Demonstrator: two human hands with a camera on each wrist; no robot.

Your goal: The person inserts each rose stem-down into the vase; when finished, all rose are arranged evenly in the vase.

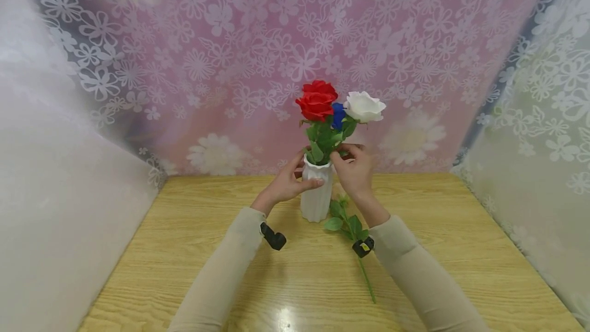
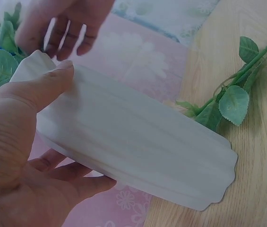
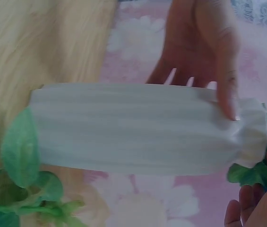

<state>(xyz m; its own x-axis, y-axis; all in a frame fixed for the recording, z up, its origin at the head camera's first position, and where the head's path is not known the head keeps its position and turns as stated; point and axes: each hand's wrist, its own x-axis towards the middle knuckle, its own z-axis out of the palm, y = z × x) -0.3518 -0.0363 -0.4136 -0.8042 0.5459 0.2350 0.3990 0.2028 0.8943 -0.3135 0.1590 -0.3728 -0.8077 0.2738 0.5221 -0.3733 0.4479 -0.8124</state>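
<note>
A white fluted vase [image 1: 316,201] stands upright on the wooden table, gripped near its top by my left hand [image 1: 287,182]. The left thumb lies across the front, with the fingers behind, as the left wrist view shows. Red roses [image 1: 318,102], a blue flower [image 1: 338,116] and a white rose [image 1: 364,107] rise from the vase. At the right of its mouth, my right hand [image 1: 356,170] pinches the white rose's stem among green leaves [image 1: 316,151]. The pinched spot is partly hidden by the fingers.
Right of the vase, a loose flower stem with leaves [image 1: 334,224] lies on the table [image 1: 207,265], partly under the right wrist and its black camera [image 1: 363,248]. Flower-patterned fabric [image 1: 258,65] hangs behind, and pale sheets flank both sides.
</note>
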